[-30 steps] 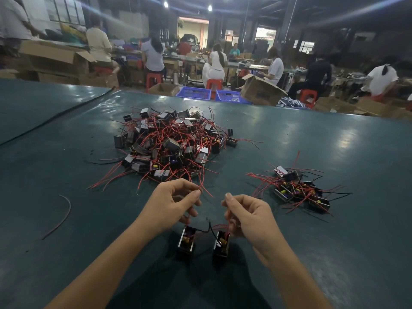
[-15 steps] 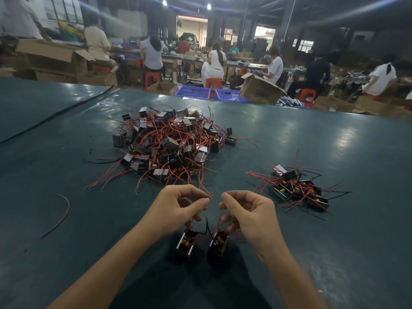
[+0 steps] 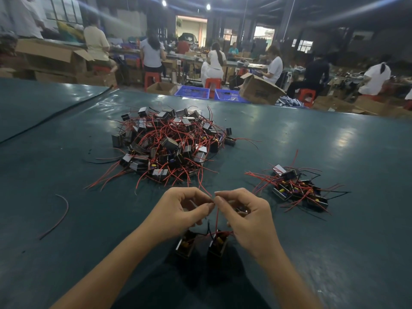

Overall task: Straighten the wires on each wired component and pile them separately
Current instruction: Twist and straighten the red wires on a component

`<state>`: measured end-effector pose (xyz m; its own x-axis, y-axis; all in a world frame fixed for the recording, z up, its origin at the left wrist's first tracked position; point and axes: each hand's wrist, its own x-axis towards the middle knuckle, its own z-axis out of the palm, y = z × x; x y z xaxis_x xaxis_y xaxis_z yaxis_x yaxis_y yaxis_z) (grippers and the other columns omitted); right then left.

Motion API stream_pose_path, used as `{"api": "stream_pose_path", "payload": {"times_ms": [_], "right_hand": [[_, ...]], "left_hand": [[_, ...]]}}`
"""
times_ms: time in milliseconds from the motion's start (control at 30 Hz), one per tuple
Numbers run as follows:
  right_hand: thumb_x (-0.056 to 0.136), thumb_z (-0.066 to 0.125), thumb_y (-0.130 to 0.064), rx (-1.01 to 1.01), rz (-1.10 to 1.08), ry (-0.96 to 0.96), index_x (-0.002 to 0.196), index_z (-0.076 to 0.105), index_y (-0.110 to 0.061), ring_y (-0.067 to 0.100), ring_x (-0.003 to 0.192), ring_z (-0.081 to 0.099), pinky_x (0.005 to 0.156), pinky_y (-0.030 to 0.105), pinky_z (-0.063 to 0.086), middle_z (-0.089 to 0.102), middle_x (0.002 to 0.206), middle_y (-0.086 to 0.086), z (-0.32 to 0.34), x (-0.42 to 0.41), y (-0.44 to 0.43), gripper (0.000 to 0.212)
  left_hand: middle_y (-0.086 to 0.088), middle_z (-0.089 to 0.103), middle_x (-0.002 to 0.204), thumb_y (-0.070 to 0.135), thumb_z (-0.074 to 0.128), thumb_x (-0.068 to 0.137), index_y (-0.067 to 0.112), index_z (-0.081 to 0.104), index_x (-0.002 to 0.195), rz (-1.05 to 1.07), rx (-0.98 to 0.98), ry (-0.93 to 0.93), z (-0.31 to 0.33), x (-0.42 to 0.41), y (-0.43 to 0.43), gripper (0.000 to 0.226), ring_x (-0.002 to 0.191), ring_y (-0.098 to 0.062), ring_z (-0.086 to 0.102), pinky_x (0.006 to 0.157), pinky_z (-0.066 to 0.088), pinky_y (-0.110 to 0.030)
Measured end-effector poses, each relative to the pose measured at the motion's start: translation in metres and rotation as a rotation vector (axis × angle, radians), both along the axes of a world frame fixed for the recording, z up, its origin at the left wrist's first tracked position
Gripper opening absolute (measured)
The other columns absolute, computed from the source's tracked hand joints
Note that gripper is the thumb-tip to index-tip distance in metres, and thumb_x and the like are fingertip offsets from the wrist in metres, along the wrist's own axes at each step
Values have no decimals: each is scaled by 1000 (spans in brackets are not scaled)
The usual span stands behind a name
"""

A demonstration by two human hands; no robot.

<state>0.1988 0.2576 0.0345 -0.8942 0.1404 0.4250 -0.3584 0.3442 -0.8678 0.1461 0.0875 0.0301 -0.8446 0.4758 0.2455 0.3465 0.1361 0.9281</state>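
Nearest the person: two small black box-shaped wired components stand side by side on the dark green table mat, the left-side component partly under the left hand, the right-side component beside the right hand.

A thin red wire rises from the right-side component to the fingertips. The right hand's thumb and forefinger are pressed together on its upper end, with the other fingers curled. The left hand's thumb and forefinger are also closed, tip to tip with the right hand's. It appears to pinch the same wire, though the contact is too small to confirm.

Judged step: wire being straightened on the pair in hand. Neither component is piled yet.

Left on the mat: one loose curved reddish wire, well apart from everything else.

Right, further out: a small pile of black components with red wires, judged to be the finished lot.

Centre, beyond the hands: a large tangled heap of black components and red wires, judged unprocessed and many times the small pile. Task looks early, with most of it left.

Far: cardboard boxes, blue plastic crates, seated workers.
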Motion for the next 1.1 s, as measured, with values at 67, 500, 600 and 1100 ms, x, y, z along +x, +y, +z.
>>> {"api": "stream_pose_path", "payload": {"times_ms": [67,500,600,1100], "right_hand": [[85,73,-12,-29,-3,-21,87,76,-24,10,71,67,61,34,57,72,77,-10,1,0,0,13],[78,77,-17,-337,114,-349,70,76,-13,2,45,47,46,13,39,57,47,-8,7,0,4,9],[78,77,-19,-353,91,-374,71,76,-12,4,44,45,45,15,37,56,48,-7,7,-1,5,10],[90,67,-21,189,-80,48,71,60,-32,4,46,45,48,11,34,57,60,-17,2,2,-2,23]], "left_hand": [[3,70,72,30,70,80,28,73,84,5,8,2,0,1,0,6,62,-11,65,60,55,-28],[3,70,68,46,78,72,24,77,84,-49,26,12,2,5,3,25,60,-6,57,55,42,-21],[-1,72,73,48,77,70,25,77,84,-47,30,-23,2,4,3,27,65,-13,60,59,47,-27],[-5,74,73,14,68,88,9,76,85,-4,31,-89,11,7,2,10,51,-8,58,50,47,-19]]}}
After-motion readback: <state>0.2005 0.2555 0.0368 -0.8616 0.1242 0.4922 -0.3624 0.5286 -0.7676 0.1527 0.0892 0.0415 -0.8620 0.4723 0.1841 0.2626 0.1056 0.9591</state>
